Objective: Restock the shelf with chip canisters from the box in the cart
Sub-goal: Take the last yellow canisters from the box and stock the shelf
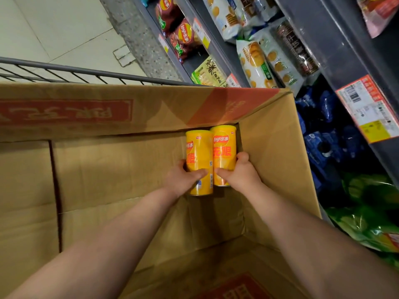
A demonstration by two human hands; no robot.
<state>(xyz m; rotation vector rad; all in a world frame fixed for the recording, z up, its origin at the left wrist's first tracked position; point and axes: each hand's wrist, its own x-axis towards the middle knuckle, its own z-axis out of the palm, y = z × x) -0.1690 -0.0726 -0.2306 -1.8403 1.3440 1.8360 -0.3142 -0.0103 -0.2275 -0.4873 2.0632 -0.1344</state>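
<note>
Both arms extend down into the cardboard box (278, 152). Left hand (182, 180) grasps the left canister (199, 156); right hand (239, 174) grasps the right canister (223, 147). Canisters touch, lying between the hands.

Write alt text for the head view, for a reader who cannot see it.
Seen from above, the left hand grips one yellow chip canister and the right hand grips the second yellow canister beside it, in the far right corner of a cardboard box in a wire cart. Snack shelves stand to the right.
</note>
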